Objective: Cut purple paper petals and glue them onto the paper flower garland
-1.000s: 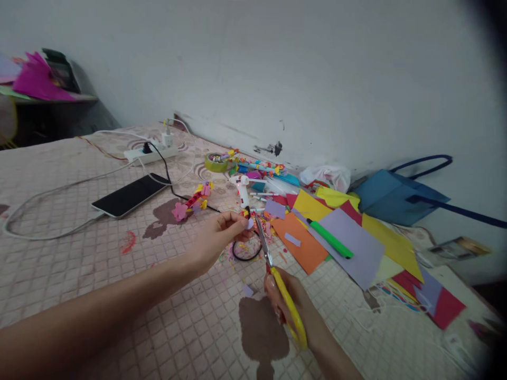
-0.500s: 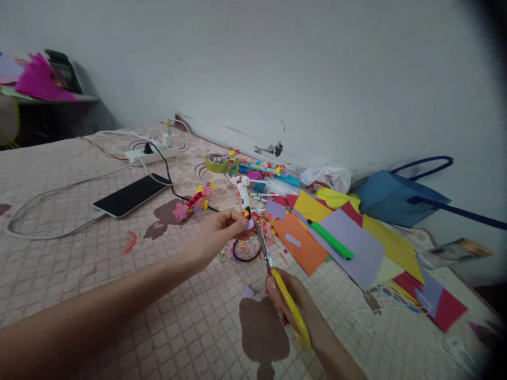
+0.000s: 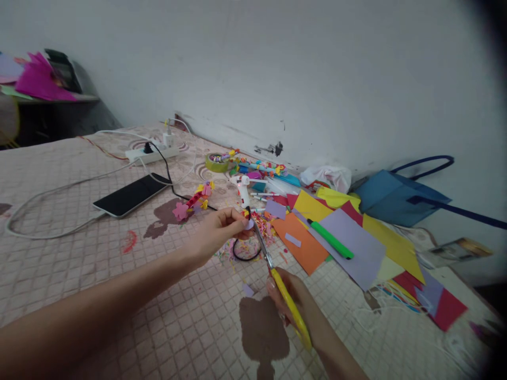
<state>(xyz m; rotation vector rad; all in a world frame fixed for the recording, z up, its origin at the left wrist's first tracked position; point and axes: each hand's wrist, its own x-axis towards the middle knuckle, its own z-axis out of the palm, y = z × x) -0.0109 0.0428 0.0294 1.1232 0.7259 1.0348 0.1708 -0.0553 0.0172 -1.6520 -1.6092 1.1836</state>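
Between thumb and fingertips, my left hand [image 3: 224,230] pinches a small piece of lilac paper [image 3: 249,225]. My right hand [image 3: 291,298] grips the yellow handles of a pair of scissors [image 3: 291,303], whose metal blades point up and left to the edge of that paper. The blades look nearly closed; whether they touch the paper I cannot tell. Behind my left fingers stands a white glue gun [image 3: 243,191] with a small red light. Its black cord [image 3: 246,259] loops below my fingers. Tiny paper scraps [image 3: 266,229] lie around there.
Coloured paper sheets [image 3: 352,245] with a green marker [image 3: 330,239] spread to the right, near a blue bag [image 3: 396,198]. On the left lie a phone [image 3: 132,196] on its cable and a power strip [image 3: 152,153]. A flower-decorated stick [image 3: 193,200] and yellow tape [image 3: 216,163] sit mid-table.
Both hands stay almost in place. The scissor blades have shifted slightly and look closer together beside the lilac paper, which has tilted a little.
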